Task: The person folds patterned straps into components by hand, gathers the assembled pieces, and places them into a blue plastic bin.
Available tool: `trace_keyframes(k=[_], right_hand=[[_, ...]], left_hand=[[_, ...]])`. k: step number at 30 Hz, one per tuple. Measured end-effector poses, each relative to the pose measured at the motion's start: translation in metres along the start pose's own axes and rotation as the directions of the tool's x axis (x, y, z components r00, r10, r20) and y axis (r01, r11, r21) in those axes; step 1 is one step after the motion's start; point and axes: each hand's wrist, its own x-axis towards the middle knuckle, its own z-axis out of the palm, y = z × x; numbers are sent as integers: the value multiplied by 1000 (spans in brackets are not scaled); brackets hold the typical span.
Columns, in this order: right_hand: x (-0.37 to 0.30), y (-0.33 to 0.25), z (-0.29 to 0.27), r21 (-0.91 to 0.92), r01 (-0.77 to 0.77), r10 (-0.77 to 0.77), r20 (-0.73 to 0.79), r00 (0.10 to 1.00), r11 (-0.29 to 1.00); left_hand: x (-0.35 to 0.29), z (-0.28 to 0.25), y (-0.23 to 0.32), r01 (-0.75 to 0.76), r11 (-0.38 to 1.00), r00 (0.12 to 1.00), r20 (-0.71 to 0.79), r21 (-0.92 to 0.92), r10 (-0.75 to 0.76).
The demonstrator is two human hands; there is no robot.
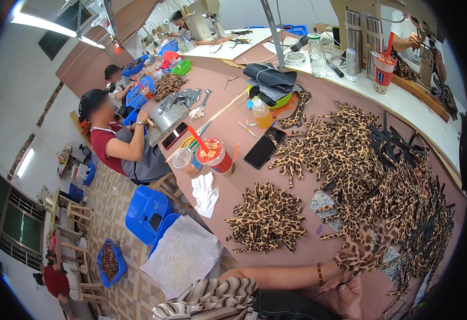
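Note:
My left hand (337,273), beyond a beaded bracelet at the wrist, is closed on a bunch of leopard-print fabric strips (365,249) that fan out above it, blurred by motion. Just below, my right hand (349,298) is closed, its fingers bent together near a thin edge I cannot make out. A tidy heap of leopard-print strips (265,217) lies to the left of the hands. Farther right spreads a large tangled pile of leopard-print strips (350,144), with black strips (390,141) among them. Speckled grey slabs (326,209) show partly from under that pile.
On the table are a black phone (264,149), a red-topped drink cup (214,156), a clear cup (186,161), crumpled tissue (205,194) and a bottle of yellow liquid (261,113). Blue bins (147,205) and a white plastic bag (182,250) are at lower left. Co-workers (113,138) sit along the table.

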Motion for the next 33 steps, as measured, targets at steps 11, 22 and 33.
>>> trace_keyframes(k=[11, 22, 33], right_hand=[[1, -32, 16, -797, 221, -60, 227, 972, 562], [7, -13, -8, -804, 157, -248, 12, 969, 573], [2, -26, -25, -864, 196, -424, -21, 905, 463]], left_hand=[[-18, -6, 28, -708, 549, 706, 474, 444, 527], [-14, -1, 42, -582, 665, 805, 213, 468, 554], [-11, 2, 38, -757, 572, 652, 303, 317, 695]])
